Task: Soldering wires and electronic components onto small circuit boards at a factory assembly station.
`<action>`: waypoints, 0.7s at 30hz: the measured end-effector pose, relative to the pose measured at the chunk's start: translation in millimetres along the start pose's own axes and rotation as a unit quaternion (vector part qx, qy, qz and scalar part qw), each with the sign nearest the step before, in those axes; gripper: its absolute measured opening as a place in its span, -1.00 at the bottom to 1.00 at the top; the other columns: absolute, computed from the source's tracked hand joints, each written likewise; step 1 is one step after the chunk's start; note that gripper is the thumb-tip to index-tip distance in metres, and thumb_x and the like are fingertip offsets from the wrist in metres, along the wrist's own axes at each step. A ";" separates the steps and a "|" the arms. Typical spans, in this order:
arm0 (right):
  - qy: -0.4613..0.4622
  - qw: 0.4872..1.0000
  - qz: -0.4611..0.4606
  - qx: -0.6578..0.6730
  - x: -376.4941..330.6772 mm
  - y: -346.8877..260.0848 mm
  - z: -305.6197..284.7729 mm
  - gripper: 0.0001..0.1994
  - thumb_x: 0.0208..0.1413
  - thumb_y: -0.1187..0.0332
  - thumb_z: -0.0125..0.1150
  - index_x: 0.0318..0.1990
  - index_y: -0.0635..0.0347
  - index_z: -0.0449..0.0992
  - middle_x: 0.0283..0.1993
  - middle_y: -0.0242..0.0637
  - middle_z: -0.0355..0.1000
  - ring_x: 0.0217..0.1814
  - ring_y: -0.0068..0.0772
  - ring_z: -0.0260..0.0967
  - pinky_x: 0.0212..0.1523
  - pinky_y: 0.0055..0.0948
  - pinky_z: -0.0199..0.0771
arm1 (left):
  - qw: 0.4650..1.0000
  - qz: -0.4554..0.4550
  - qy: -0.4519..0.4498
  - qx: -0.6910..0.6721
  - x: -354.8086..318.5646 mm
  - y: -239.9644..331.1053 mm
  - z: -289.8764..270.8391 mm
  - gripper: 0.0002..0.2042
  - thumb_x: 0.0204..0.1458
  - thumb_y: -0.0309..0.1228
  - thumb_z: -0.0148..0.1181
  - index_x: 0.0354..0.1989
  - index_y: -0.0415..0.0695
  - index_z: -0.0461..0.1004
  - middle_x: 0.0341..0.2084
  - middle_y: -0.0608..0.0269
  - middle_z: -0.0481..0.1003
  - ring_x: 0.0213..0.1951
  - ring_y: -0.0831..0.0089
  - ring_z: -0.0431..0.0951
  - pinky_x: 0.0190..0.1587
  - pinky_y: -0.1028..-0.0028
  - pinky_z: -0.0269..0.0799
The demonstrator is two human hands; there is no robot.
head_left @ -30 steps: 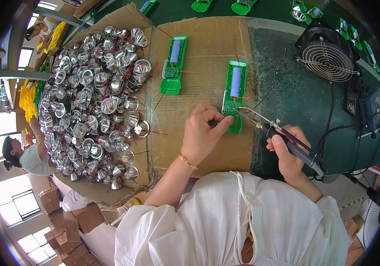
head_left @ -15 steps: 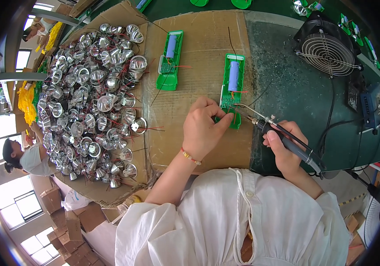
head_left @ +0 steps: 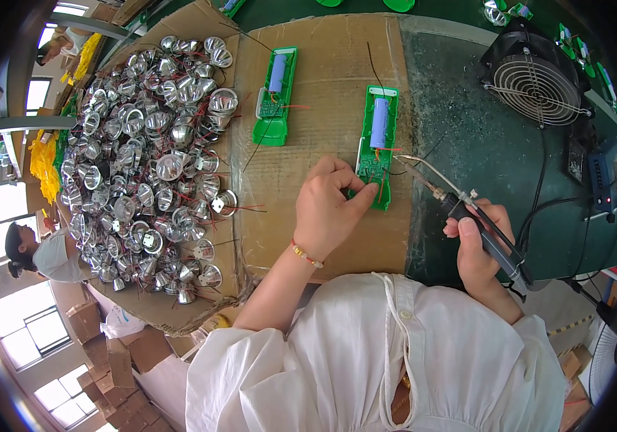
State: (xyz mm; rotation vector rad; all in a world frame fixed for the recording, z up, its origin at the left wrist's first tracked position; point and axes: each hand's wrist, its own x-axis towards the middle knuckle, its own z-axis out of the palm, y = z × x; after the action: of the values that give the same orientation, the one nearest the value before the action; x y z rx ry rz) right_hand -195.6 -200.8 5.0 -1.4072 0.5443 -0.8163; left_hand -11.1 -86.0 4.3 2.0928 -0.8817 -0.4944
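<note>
A green plastic housing [head_left: 392,119] lies on the cardboard, holding a purple cylindrical battery [head_left: 379,124] and a small green circuit board [head_left: 373,167] with red and black wires. My left hand [head_left: 331,205] is closed at its near end, thumb and fingers pinched on the housing's edge beside the board; whether a wire is also between the fingertips is hidden. My right hand [head_left: 480,241] grips a soldering iron [head_left: 492,248] with a thin curved feed tube along it. The iron's tip is apart from the board, to its right. A second green housing [head_left: 271,131] with a battery lies farther left.
Many silver reflector cups [head_left: 157,165] with wires fill a cardboard tray on the left. A black fan [head_left: 535,86] with a wire guard stands at the far right, near a blue box-shaped device [head_left: 600,180] and black cables. Another person [head_left: 45,252] is at far left.
My right hand has drawn the soldering iron back to the right, so its tip has left the circuit board. My left hand stays at the housing.
</note>
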 end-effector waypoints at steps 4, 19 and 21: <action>0.001 0.999 -0.033 -0.018 1.4 7.1 -11.9 -0.82 0.07 0.45 0.05 -0.25 0.35 0.24 -0.38 -0.13 0.36 -0.43 -0.51 0.33 -0.39 -0.54 0.41 | 1.000 -0.001 0.003 0.008 0.2 1.9 -0.6 -0.85 -0.24 -0.40 0.29 -0.64 -0.20 0.50 -0.49 0.23 0.39 -0.59 0.42 0.38 -0.53 0.47 0.30; 0.083 0.990 0.035 -0.110 27.3 16.2 -45.2 -0.89 0.04 0.48 0.09 -0.33 0.34 0.33 -0.46 -0.25 0.37 -0.49 -0.58 0.33 -0.43 -0.62 0.36 | 0.980 0.066 -0.102 0.159 108.8 35.1 11.6 -0.85 -0.19 -0.37 0.09 -0.59 -0.18 0.52 -0.72 0.05 0.44 -0.65 0.21 0.49 -0.51 0.37 0.40; 0.083 0.988 0.081 -0.106 27.5 15.9 -43.1 -0.90 0.01 0.50 0.12 -0.35 0.33 0.34 -0.48 -0.27 0.40 -0.48 -0.59 0.34 -0.41 -0.62 0.37 | 0.963 0.145 -0.080 0.211 172.1 59.4 32.6 -0.78 -0.18 -0.28 0.04 -0.57 -0.15 0.54 -0.71 0.06 0.46 -0.63 0.18 0.50 -0.46 0.30 0.43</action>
State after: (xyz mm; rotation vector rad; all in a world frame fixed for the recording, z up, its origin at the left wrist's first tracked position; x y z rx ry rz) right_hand -208.4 -250.0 -12.0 -1.4741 0.8846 -0.7642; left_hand 61.6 -254.9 23.6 2.2643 -1.4702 -0.3419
